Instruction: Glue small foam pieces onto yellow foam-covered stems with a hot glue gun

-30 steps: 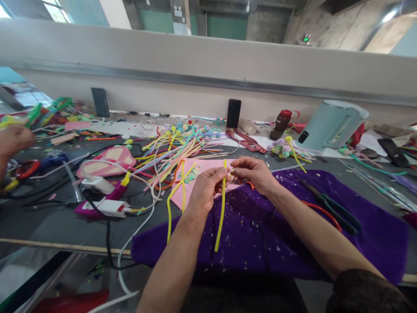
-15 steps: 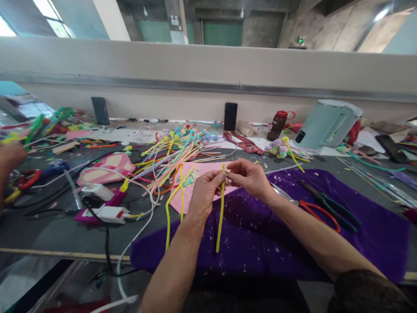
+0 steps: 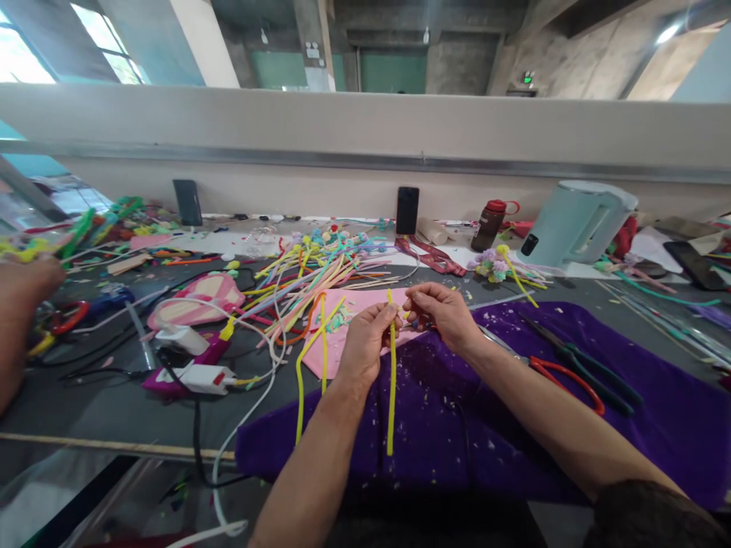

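My left hand [image 3: 367, 335] pinches a yellow pipe cleaner [image 3: 391, 399] near its upper end; the long part hangs down over a purple cloth [image 3: 485, 434]. Just to the right, my right hand [image 3: 442, 310] has thumb and fingertips closed, slightly apart from the left fingers. A tiny yellow bit shows by its fingertips, but what they grip is too small to make out. Under the hands lies a pink sheet [image 3: 314, 354] with small green clippings [image 3: 336, 320]. Two more yellow pipe cleaners [image 3: 299, 380] lie left of my left hand.
Red-handled scissors [image 3: 565, 380] and green-handled pliers [image 3: 599, 377] rest on the cloth at right. Behind are bundled coloured pipe cleaners [image 3: 320, 262], a phone [image 3: 407, 211], a bottle [image 3: 489, 226] and a kettle [image 3: 576, 224]. Chargers [image 3: 199, 377] with cables and another person's hand [image 3: 28, 297] are at left.
My right hand has drawn slightly away from the left fingers. The left hand still pinches the yellow pipe cleaner. The whole view has shifted a little; the other person's hand reaches further in.
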{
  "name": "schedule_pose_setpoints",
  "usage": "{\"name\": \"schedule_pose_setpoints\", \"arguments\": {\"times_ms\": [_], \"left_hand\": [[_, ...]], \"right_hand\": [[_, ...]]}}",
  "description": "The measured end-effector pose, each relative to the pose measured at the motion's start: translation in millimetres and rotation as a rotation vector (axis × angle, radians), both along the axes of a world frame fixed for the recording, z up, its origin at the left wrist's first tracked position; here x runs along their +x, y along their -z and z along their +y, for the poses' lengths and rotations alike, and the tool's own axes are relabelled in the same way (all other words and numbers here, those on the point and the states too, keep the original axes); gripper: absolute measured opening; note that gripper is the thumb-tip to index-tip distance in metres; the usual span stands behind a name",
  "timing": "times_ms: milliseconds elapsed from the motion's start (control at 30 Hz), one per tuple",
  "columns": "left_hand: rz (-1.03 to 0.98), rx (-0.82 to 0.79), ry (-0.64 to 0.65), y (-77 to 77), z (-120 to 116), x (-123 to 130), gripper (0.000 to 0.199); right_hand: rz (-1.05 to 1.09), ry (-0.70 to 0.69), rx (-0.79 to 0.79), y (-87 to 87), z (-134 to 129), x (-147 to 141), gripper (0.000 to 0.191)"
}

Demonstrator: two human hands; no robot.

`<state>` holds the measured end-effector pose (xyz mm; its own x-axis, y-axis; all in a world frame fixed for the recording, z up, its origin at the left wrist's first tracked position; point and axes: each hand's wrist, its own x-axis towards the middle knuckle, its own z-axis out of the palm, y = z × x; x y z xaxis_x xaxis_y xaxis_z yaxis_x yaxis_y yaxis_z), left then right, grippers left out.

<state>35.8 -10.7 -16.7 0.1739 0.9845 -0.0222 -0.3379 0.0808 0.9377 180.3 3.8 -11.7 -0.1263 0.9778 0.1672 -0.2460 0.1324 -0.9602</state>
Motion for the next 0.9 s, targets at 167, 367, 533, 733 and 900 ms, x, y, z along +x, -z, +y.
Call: {"name": "schedule_pose_setpoints", "arguments": {"times_ms": [167, 367, 533, 733, 900], "left_hand": [[-0.001, 0.026, -0.033, -0.5, 0, 0, 0.029], [-0.017, 0.051, -0.036, -0.2, 0, 1, 0.025], [-0.043, -0.005, 0.04, 1.4, 0, 1, 0.028], [-0.045, -0.016, 0.068, 3.8, 1, 2, 0.029], [-0.001, 0.005, 0.066, 1.1, -1, 1, 0.032]], "right_hand": [[-0.032, -0.013, 0.024, 2.7, -3, -3, 0.022], [-0.104, -0.013, 0.086, 5.5, -5, -6, 0.021], [-0.086, -0.016, 0.124, 9.7, -4, -7, 0.022], [-0.099, 0.003, 0.129, 11.8, -3, -7, 0.022], [-0.133, 0.043, 0.17, 8.7, -5, -8, 0.018]]}}
